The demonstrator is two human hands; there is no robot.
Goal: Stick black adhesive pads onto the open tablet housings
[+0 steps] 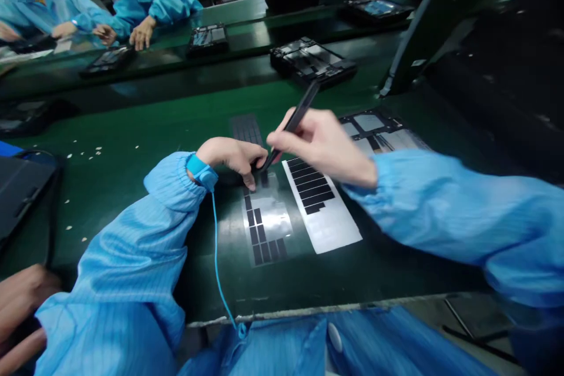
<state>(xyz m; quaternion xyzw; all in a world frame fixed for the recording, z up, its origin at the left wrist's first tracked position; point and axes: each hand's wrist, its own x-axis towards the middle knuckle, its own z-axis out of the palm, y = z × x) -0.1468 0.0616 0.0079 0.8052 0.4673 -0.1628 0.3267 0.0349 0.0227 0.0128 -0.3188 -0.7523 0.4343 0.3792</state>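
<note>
My right hand (324, 144) is closed around black tweezers (300, 108), held at a slant with the tips pointing down and left. Those tips end close to the fingers of my left hand (233, 154), which are curled and press onto a clear sheet of black adhesive pieces (264, 229). Several dark rectangles remain in rows on this sheet, with bare transparent film among them. Just right of it lies a white backing sheet (335, 226) with black strips, partly beneath my right hand. What the tweezer tips touch is hidden by my left fingers.
A laptop-like chassis (374, 129) lies behind my right forearm. Another open chassis (311, 61) stands farther back on the line. A dark device (26, 188) sits at left, near a person's hand (26, 299). Across the line, co-workers' hands (143, 32) work on similar units. A blue cord (215, 247) hangs from my left wristband.
</note>
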